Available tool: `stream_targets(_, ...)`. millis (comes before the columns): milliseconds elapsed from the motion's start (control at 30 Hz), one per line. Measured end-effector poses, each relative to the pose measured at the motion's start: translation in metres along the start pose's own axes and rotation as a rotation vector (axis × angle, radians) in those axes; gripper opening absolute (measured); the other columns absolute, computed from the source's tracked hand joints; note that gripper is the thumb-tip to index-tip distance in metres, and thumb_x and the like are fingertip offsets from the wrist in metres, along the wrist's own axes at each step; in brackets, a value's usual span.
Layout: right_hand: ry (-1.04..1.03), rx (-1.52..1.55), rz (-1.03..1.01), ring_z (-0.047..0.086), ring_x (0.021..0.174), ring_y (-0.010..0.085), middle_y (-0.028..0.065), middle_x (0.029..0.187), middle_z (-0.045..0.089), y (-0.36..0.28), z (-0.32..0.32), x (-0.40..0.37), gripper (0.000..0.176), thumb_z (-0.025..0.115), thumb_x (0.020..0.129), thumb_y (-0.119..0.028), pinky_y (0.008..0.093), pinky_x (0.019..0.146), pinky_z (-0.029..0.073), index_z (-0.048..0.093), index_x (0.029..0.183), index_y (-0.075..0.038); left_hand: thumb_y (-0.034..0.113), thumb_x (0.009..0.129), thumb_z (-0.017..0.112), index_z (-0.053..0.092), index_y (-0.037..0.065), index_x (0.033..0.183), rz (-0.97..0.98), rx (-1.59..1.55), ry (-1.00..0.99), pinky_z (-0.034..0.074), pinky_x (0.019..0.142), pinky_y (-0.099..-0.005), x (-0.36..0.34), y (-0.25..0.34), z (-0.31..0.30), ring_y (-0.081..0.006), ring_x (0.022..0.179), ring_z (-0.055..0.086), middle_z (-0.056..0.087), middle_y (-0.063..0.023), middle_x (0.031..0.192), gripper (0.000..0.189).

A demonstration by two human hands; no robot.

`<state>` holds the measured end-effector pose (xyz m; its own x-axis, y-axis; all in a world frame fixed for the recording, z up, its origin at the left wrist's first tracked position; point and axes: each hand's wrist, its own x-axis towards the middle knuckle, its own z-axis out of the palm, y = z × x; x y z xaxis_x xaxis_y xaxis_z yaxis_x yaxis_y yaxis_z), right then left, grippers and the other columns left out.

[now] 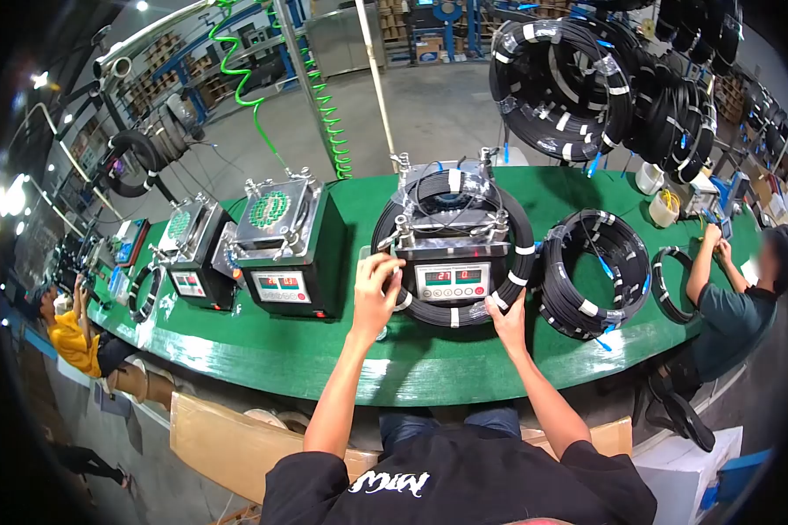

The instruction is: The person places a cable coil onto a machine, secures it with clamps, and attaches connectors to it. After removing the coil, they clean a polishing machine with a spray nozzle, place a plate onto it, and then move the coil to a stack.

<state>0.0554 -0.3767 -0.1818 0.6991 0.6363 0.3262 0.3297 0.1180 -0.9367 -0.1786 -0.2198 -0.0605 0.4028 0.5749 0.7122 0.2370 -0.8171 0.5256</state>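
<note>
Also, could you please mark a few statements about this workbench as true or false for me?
1. The table is green. True.
2. The right hand rests on the black cable coil that lies around the machine. True.
3. The left hand holds a pair of scissors. False: no scissors are in it; its fingers curl at the left edge of the machine's front.
4. The machine's display is blank. False: red digits are lit on it.
5. A second coil lies on the table to the right of the machine. True.
</note>
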Motion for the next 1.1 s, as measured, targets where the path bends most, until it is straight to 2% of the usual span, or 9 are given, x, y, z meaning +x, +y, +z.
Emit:
stream_targets(133, 0.028, 0.032, 0.007, 0.058, 0.12, 0.0275, 0.0185, 0.132, 0.058, -0.051, -0.016, 0.029, 0.075, 0.074, 0.093, -0.023, 0.0391, 0.105, 0.044, 0.033, 0.152, -0.002, 0.008, 0.085, 0.075, 0.074, 0.011, 0.102, 0.155, 0.27, -0.15, 0.04, 0.112, -0.0481, -0.041, 0.001, 0.0, -0.0353, 0.134, 0.049, 0.06, -0.0098, 0.139, 0.017)
stream_targets(333, 0.1, -0.361, -0.411, 0.046, 0.134, 0.0387, 0.0218, 0.141, 0.049, -0.114, -0.015, 0.088, 0.081, 0.083, 0.08, -0.02, 0.0463, 0.114, 0.037, 0.042, 0.148, -0.004, 0.008, 0.085, 0.079, 0.07, 0.009, 0.111, -0.079, 0.146, -0.053, 0.04, 0.11, -0.0487, -0.08, 0.001, 0.006, -0.0349, 0.133, 0.049, 0.05, -0.016, 0.143, 0.028)
stream_targets(433, 0.071, -0.569, -0.458, 0.043, 0.133, 0.0418, 0.0244, 0.144, 0.044, -0.134, 0.004, 0.098, 0.094, 0.085, 0.076, -0.046, 0.0522, 0.114, 0.033, 0.041, 0.151, -0.012, 0.004, 0.086, 0.077, 0.065, 0.006, 0.119, -0.298, -0.064, 0.119, 0.039, 0.111, -0.0454, -0.069, 0.011, 0.009, -0.035, 0.131, 0.048, 0.046, -0.0169, 0.138, 0.035)
stream_targets(533, 0.176, -0.73, -0.457, 0.042, 0.13, 0.0464, 0.0286, 0.14, 0.043, -0.145, 0.032, 0.101, 0.107, 0.08, 0.07, -0.067, 0.0607, 0.111, 0.03, 0.037, 0.155, -0.017, 0.002, 0.084, 0.077, 0.058, 0.003, 0.128, -0.27, 0.003, 0.109, 0.04, 0.111, -0.0438, -0.069, 0.008, 0.015, -0.034, 0.13, 0.048, 0.041, -0.0163, 0.139, 0.047)
stream_targets(700, 0.255, -0.683, -0.487, 0.043, 0.134, 0.0442, 0.0273, 0.142, 0.045, -0.132, 0.039, 0.102, 0.089, 0.079, 0.078, -0.045, 0.0574, 0.112, 0.031, 0.04, 0.15, -0.009, -0.004, 0.083, 0.077, 0.025, 0.002, 0.158, -0.406, -0.234, 0.211, 0.027, 0.123, -0.0453, -0.08, 0.022, 0.044, -0.032, 0.149, 0.032, 0.025, -0.0173, 0.16, 0.091)
stream_targets(833, 0.13, -0.419, -0.59, 0.049, 0.132, 0.0451, 0.0283, 0.142, 0.051, -0.106, 0.006, 0.108, 0.067, 0.069, 0.087, -0.025, 0.0521, 0.114, 0.036, 0.044, 0.143, 0.0, -0.002, 0.086, 0.077, 0.013, 0.005, 0.163, -0.474, -0.247, 0.25, 0.023, 0.124, -0.0416, -0.09, 0.018, 0.062, -0.0278, 0.154, 0.024, 0.019, -0.0174, 0.166, 0.1)
stream_targets(900, 0.028, -0.329, -0.553, 0.053, 0.135, 0.0398, 0.0243, 0.145, 0.054, -0.109, -0.013, 0.107, 0.042, 0.052, 0.101, -0.015, 0.0448, 0.114, 0.041, 0.052, 0.139, 0.003, 0.0, 0.087, 0.076, 0.011, 0.005, 0.164, -0.565, -0.386, 0.255, 0.021, 0.124, -0.0397, -0.093, 0.019, 0.067, -0.0259, 0.155, 0.021, 0.018, -0.0176, 0.168, 0.101)
stream_targets(1000, -0.015, -0.217, -0.549, 0.053, 0.137, 0.0386, 0.0223, 0.145, 0.057, -0.095, -0.021, 0.115, 0.038, 0.047, 0.108, -0.022, 0.0411, 0.111, 0.044, 0.062, 0.134, 0.001, 0.002, 0.088, 0.077, 0.005, 0.011, 0.165, -0.659, -0.575, 0.19, 0.02, 0.123, -0.0365, -0.1, 0.011, 0.066, -0.0241, 0.151, 0.027, 0.017, -0.0145, 0.169, 0.106)
stream_targets(1100, -0.005, -0.201, -0.573, 0.053, 0.137, 0.0383, 0.0223, 0.148, 0.055, -0.09, -0.018, 0.115, 0.039, 0.052, 0.105, -0.02, 0.0417, 0.111, 0.044, 0.061, 0.136, 0.001, 0.002, 0.088, 0.078, 0.0, 0.019, 0.166, -0.68, -0.635, 0.133, 0.023, 0.122, -0.0376, -0.104, 0.007, 0.061, -0.0255, 0.149, 0.03, 0.019, -0.0137, 0.168, 0.111)
